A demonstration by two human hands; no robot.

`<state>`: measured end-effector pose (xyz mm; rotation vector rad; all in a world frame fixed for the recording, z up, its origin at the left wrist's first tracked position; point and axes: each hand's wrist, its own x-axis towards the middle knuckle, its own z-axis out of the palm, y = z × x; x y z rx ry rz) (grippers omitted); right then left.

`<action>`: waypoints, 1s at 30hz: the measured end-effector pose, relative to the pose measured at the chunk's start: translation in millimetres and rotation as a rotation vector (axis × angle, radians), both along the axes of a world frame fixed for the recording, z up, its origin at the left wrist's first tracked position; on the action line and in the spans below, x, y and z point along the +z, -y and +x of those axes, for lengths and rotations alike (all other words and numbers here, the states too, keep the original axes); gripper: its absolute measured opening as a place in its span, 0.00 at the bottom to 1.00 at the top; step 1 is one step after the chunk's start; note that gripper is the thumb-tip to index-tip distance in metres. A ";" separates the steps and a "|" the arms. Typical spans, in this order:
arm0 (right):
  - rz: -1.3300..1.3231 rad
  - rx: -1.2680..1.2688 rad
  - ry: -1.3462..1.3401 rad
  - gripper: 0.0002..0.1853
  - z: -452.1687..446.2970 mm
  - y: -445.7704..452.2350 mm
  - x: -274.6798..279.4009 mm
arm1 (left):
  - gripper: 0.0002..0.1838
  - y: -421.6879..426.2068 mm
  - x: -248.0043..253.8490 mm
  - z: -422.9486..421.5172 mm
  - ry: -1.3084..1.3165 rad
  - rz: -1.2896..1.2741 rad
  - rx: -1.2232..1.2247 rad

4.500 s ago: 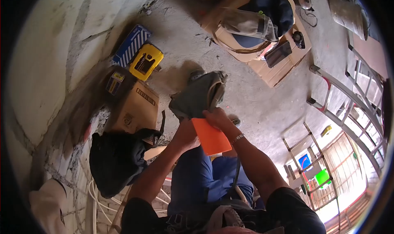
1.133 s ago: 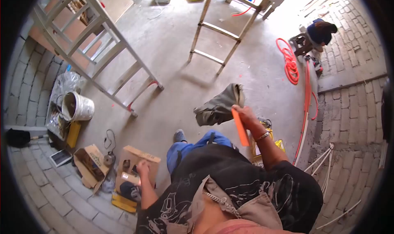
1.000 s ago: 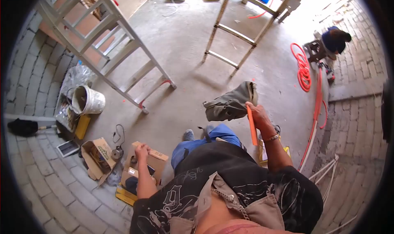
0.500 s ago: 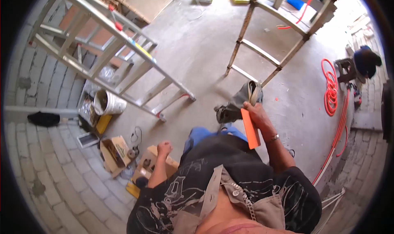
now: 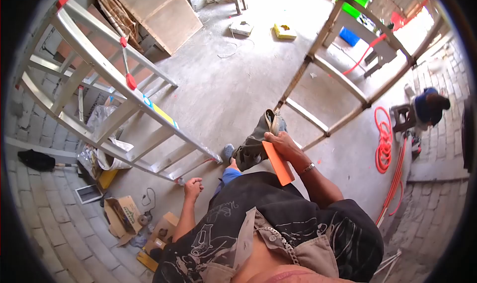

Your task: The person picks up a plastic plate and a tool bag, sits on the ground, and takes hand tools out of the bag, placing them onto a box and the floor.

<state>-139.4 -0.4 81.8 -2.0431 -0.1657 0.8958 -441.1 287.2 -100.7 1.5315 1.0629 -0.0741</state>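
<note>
My right hand [image 5: 282, 146] grips a dark grey fabric tool bag [image 5: 253, 144] near its open top edge. An orange flat strip [image 5: 279, 165] hangs under the same hand, one end at the fingers and the other toward my shirt. What lies inside the bag is hidden. My left hand [image 5: 193, 188] is loosely curled at my side with nothing visible in it. Close beyond it are the feet of the aluminium stepladder [image 5: 161, 139].
A worn second ladder [image 5: 343, 77] stands ahead right. Coiled red hose [image 5: 382, 144] lies right, near a stool [image 5: 403, 116] bearing dark cloth. Open cardboard boxes [image 5: 121, 216] and a white bucket [image 5: 112, 156] sit left. Yellow [image 5: 284, 31] and white [image 5: 241, 28] items lie ahead on the floor.
My view has moved forward, with the stepladder's feet now closer to my left hand. Its fist has loosened a little. The bag and orange strip have stayed in my right hand.
</note>
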 end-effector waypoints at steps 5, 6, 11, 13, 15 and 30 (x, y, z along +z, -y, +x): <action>0.011 -0.066 -0.052 0.27 60.7 -74.6 25.4 | 0.11 -40.0 29.3 91.0 0.121 -0.001 0.017; -0.020 -0.001 -0.004 0.27 78.1 -82.3 19.8 | 0.11 -50.5 22.6 103.6 0.138 0.002 -0.041; 0.054 -0.084 -0.063 0.25 124.6 -152.2 73.4 | 0.10 -79.4 51.1 162.0 0.189 -0.075 -0.038; 0.027 0.069 0.223 0.23 160.2 -161.7 31.4 | 0.11 -89.2 51.9 190.9 0.277 -0.116 0.041; -0.102 0.676 1.085 0.22 200.9 -167.1 -5.3 | 0.12 -104.7 48.7 212.1 0.227 -0.106 0.005; -0.004 -0.127 -0.089 0.28 399.3 -257.4 -4.9 | 0.13 -210.7 43.1 392.3 0.166 -0.065 0.252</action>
